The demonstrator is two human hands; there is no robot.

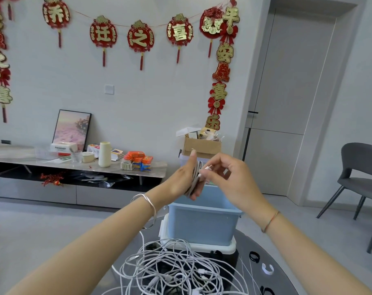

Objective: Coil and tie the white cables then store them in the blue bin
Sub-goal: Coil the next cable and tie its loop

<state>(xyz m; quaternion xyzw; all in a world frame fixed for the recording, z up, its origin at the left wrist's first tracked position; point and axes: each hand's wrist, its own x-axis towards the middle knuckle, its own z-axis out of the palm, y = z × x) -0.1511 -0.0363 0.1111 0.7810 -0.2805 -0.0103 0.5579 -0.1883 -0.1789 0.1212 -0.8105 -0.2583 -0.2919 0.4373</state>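
My left hand (184, 177) is raised above the blue bin (204, 224) and grips a coiled white cable (195, 177), whose loops hang down past the palm. My right hand (227, 173) pinches the cable's loose end with its white plug (205, 169) right beside the coil. A tangled heap of loose white cables (176, 271) lies on the dark round table in front of the bin. The bin stands on a white lid or tray (229, 248).
Black and white cable ties (266, 268) lie on the dark glass table (287, 279) at the right. A grey chair (359, 179) stands to the far right. A low TV console (74, 167) with boxes and a cardboard box (202, 146) line the far wall.
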